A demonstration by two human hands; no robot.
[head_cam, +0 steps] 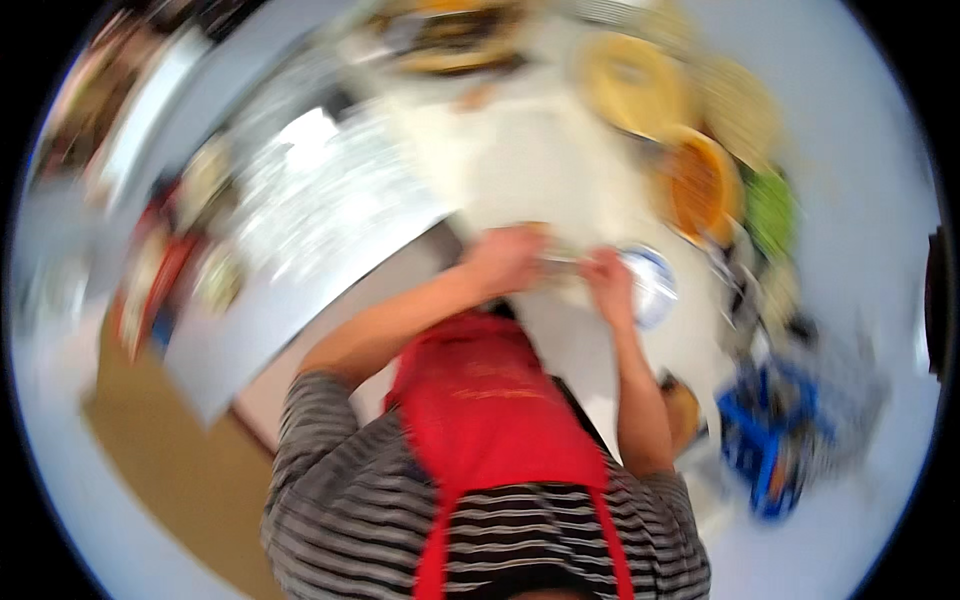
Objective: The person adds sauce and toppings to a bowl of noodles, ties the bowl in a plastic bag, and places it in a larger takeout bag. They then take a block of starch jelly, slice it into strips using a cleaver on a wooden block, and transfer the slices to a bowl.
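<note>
The picture is strongly blurred by motion. My left hand (506, 259) is in front of the red apron, over the near part of a pale work surface (540, 165). A little to its right is my right hand (606, 274), with its fingers bunched. Between the two hands runs a pale, thin thing (561, 255) that both seem to touch; the blur hides what it is and how it is gripped. Just right of my right hand lies a round white and blue thing (654, 286), perhaps a plate or a lid.
A round container with orange contents (697, 186) stands at the right, a yellow round container (634, 86) beyond it. Farther right are a green item (771, 214) and a blue basket (765, 435). A shiny metal surface (315, 195) spans the left.
</note>
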